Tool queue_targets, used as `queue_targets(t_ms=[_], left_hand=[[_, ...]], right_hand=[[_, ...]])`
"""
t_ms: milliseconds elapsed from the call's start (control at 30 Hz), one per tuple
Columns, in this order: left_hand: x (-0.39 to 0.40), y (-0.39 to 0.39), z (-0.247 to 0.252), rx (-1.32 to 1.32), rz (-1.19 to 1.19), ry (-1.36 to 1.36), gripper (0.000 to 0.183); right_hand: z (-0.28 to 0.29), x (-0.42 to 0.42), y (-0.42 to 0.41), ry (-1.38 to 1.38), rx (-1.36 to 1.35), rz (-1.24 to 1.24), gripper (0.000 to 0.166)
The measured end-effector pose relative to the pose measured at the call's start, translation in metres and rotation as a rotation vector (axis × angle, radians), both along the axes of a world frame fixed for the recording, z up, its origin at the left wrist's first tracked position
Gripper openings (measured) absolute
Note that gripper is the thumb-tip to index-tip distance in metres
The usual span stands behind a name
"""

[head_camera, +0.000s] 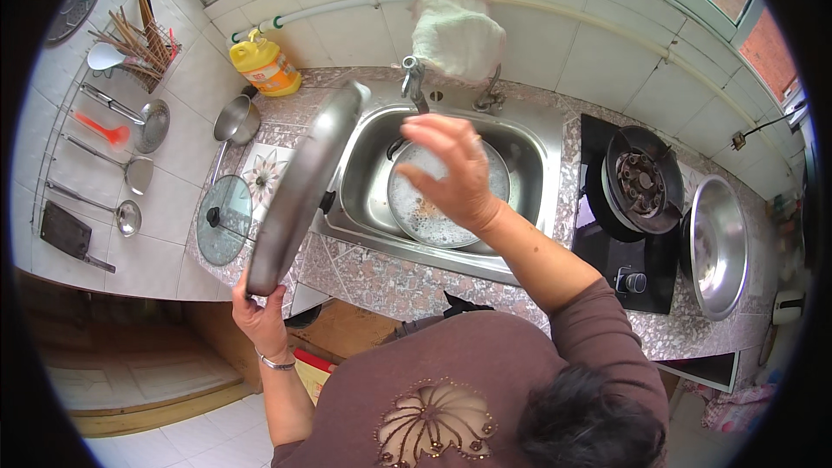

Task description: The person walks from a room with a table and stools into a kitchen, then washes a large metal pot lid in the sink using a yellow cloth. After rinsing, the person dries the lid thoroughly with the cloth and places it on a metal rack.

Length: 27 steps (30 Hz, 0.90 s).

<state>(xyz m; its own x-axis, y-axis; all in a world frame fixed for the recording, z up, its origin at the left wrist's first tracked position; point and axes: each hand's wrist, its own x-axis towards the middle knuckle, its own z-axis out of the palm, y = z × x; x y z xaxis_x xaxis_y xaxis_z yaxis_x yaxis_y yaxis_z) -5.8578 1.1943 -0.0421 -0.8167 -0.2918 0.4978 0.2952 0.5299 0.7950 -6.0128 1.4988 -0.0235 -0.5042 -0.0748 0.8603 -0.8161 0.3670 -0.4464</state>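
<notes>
My left hand grips the near edge of a large metal lid. The lid is tilted steeply, almost edge-on to me, and its black knob faces the sink side. Its far edge reaches the counter's back part, left of the sink; whether it touches there I cannot tell. My right hand hangs over the stainless steel sink with thumb and fingers apart, holding nothing. Beneath it in the basin sits a round pan with foamy, cloudy water, partly hidden by the hand. A dark handle shows at the pan's upper left.
Behind the basin stands a faucet, with a pale cloth hanging nearby. A glass lid, a small saucepan and a yellow jug are leftward. To the right are a gas stove and a steel basin.
</notes>
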Motion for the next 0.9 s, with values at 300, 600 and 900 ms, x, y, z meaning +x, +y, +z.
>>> queue_targets(t_ms=[300, 600, 900], left_hand=[[-0.025, 0.038, 0.007, 0.806, -0.053, -0.032, 0.036], [-0.044, 0.054, -0.016, 1.032, 0.011, -0.166, 0.039], [-0.073, 0.096, -0.050, 1.160, -0.059, -0.379, 0.051]], right_hand=[[-0.198, -0.024, 0.000, -0.885, 0.682, -0.272, 0.051], [-0.280, -0.042, 0.026, -1.132, 0.661, -0.095, 0.032], [-0.106, -0.003, 0.014, -0.782, -0.014, 0.156, 0.040]])
